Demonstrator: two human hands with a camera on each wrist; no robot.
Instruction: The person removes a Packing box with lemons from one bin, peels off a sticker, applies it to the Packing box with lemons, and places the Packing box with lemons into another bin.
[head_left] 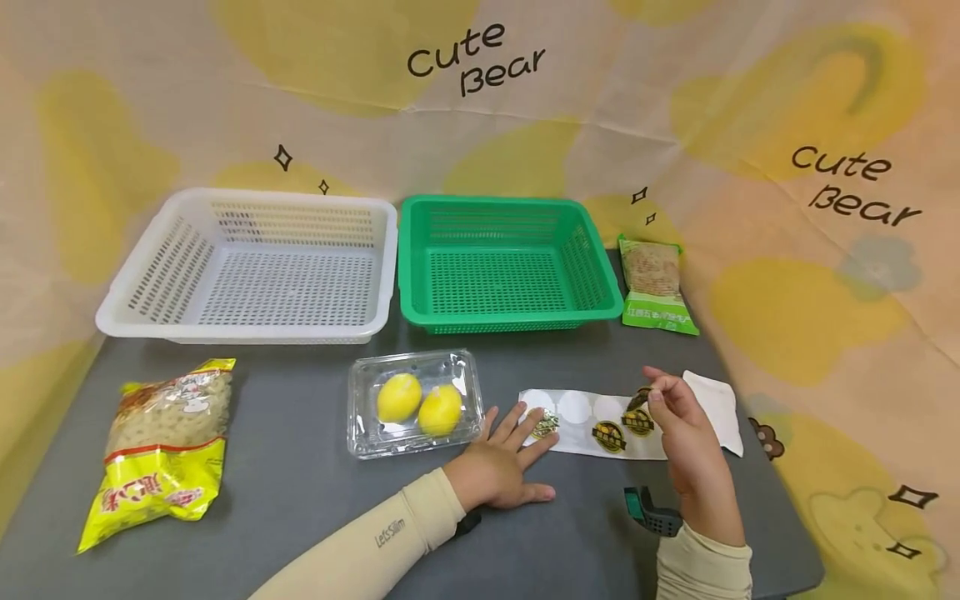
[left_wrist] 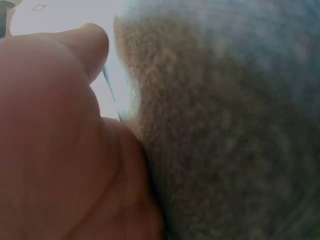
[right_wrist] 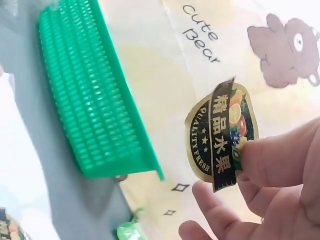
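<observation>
Pinching the flimsy, tacky sticker (right_wrist: 220, 134) by its edge at centre frame, your right hand (head_left: 690, 442) should avoid creasing it while your left hand (head_left: 498, 462) lies flat, pinning the sheet (head_left: 592, 425).

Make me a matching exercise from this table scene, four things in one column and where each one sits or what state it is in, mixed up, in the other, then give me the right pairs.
Things:
1. round sticker
2. two lemons
3. green basket
4. yellow snack bag

Places or states:
A. lying at the table's left edge
B. pinched in the fingertips of the right hand
C. standing empty to the right of the white basket
D. inside the clear plastic box

Pairs: 1-B, 2-D, 3-C, 4-A.
</observation>
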